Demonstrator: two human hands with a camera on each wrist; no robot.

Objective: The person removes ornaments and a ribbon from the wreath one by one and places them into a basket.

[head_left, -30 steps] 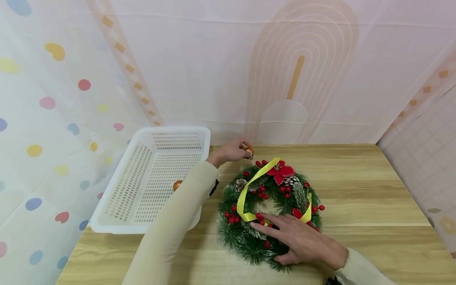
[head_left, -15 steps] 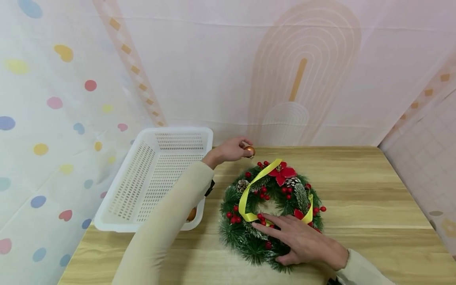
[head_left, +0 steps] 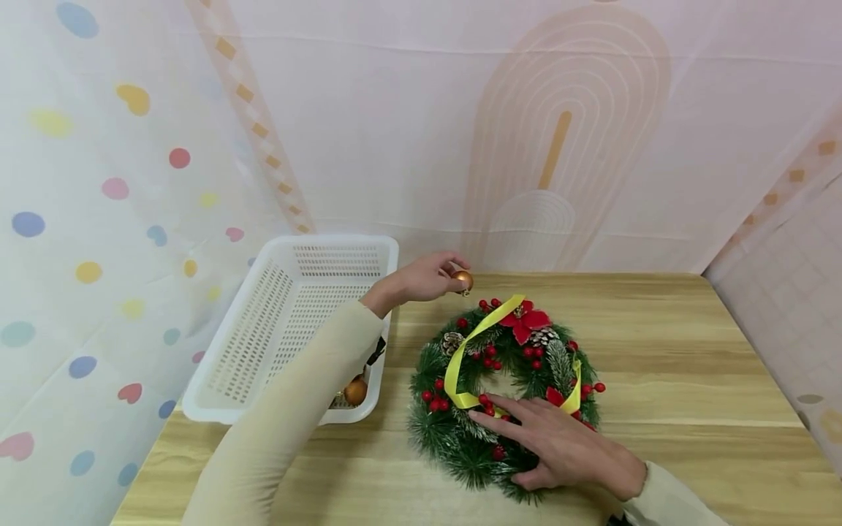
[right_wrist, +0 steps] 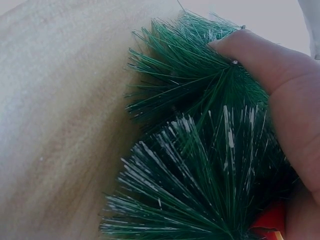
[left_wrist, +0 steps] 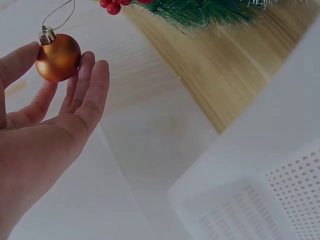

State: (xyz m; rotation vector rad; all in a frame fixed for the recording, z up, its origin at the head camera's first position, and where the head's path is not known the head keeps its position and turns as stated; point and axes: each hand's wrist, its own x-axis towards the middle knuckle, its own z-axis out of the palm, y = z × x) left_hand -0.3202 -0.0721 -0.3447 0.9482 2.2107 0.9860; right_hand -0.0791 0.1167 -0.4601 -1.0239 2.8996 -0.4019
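Observation:
Above the table's back, my left hand (head_left: 424,277) pinches an orange Christmas ball (head_left: 463,281) between thumb and fingers. In the left wrist view, the ball (left_wrist: 58,57) has a metallic cap and a loop of thin cord. The green wreath (head_left: 454,446) lies flat, with red berries, pine cones, a red flower (head_left: 524,321) and a yellow ribbon (head_left: 454,372). My right hand (head_left: 566,442) rests across its lower right part, fingers spread. The thumb touches the pine needles (right_wrist: 190,165) in the right wrist view; its other fingers are mostly hidden there.
A white perforated basket (head_left: 226,321) stands left of the wreath, and my left forearm crosses over it. Another orange ball (head_left: 356,392) lies in its near right corner, beside a partly hidden one. A patterned cloth backdrop (head_left: 408,146) hangs behind the wooden table (head_left: 691,365).
The view has shifted slightly, moving the scene right. My left forearm has swung a little left, uncovering an orange ball in the basket. The held ball and right hand stay nearly in place.

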